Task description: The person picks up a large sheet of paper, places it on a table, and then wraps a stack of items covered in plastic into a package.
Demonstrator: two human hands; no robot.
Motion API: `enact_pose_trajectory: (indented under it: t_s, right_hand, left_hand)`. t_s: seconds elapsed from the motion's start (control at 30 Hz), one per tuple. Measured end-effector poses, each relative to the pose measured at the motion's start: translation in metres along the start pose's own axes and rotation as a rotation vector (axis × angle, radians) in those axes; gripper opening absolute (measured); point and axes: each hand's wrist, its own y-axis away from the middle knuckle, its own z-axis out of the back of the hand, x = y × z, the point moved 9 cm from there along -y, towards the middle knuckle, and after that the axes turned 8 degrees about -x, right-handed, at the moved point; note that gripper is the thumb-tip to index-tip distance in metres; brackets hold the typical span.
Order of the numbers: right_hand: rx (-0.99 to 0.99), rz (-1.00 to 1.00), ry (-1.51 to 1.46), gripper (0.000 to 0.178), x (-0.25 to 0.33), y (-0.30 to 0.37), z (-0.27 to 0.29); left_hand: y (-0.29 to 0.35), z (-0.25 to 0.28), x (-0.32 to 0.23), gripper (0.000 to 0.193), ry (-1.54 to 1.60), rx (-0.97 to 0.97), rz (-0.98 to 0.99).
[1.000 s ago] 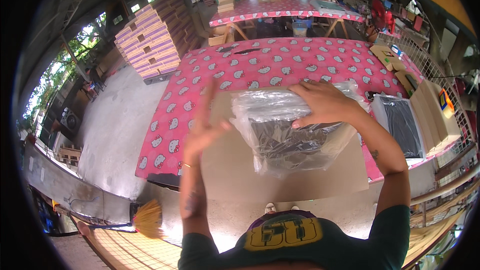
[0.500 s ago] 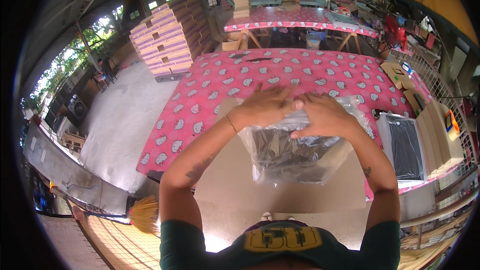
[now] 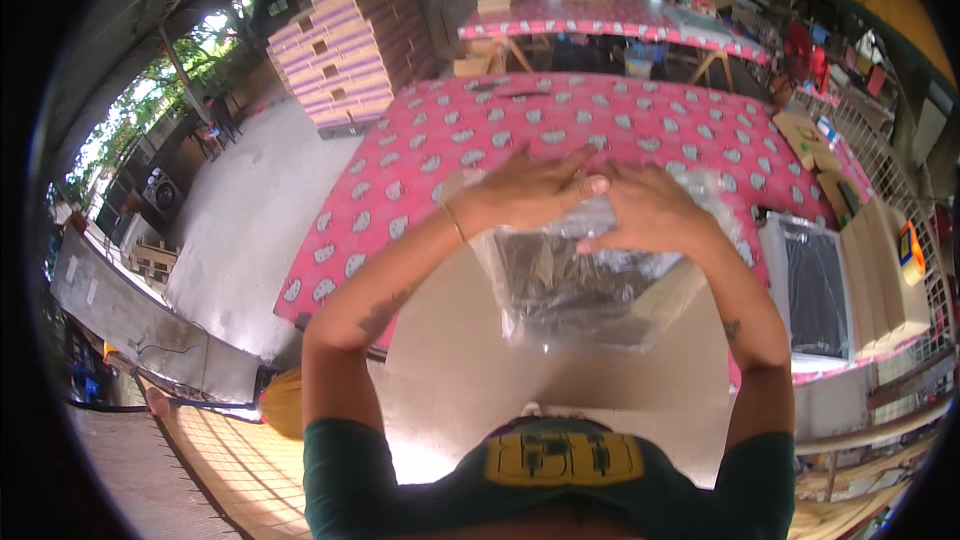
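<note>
A dark flat panel in a clear plastic bag [image 3: 590, 290] lies on a brown cardboard sheet [image 3: 450, 340], which overhangs the near edge of the pink patterned table [image 3: 400, 180]. My left hand [image 3: 540, 190] rests flat on the far part of the bag, fingers stretched and spread. Beside it, my right hand [image 3: 645, 208] lies on the same far part with its fingers apart, thumb toward the left. The two hands nearly meet at the thumb and fingertips. Part of the bag's far edge is hidden beneath them.
At the table's right stand a dark panel with a pale frame [image 3: 812, 285], brown cardboard pieces [image 3: 880, 275] and an orange tape measure [image 3: 911, 253]. Stacked boxes [image 3: 340, 60] rise at the far left. Behind is a second pink table [image 3: 600, 18]. A broom [image 3: 282, 403] sits lower left.
The whole view has shifted slightly, with the far table and boxes higher in it. Both hands stay on the far part of the bag, their fingers moving only slightly.
</note>
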Motion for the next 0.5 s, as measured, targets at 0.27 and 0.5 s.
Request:
enact_pose_trajectory:
  t_s: [0.27,0.5]
  right_hand:
    - [0.112,-0.127,-0.080,0.081,0.002,-0.001,0.005]
    - [0.106,-0.112,-0.067,0.080,0.004,0.002,0.005]
  left_hand:
    - [0.007,0.102,-0.023,0.075,-0.101,-0.420,-0.158]
    - [0.038,0.019,-0.011,0.089,-0.061,-0.070,-0.085]
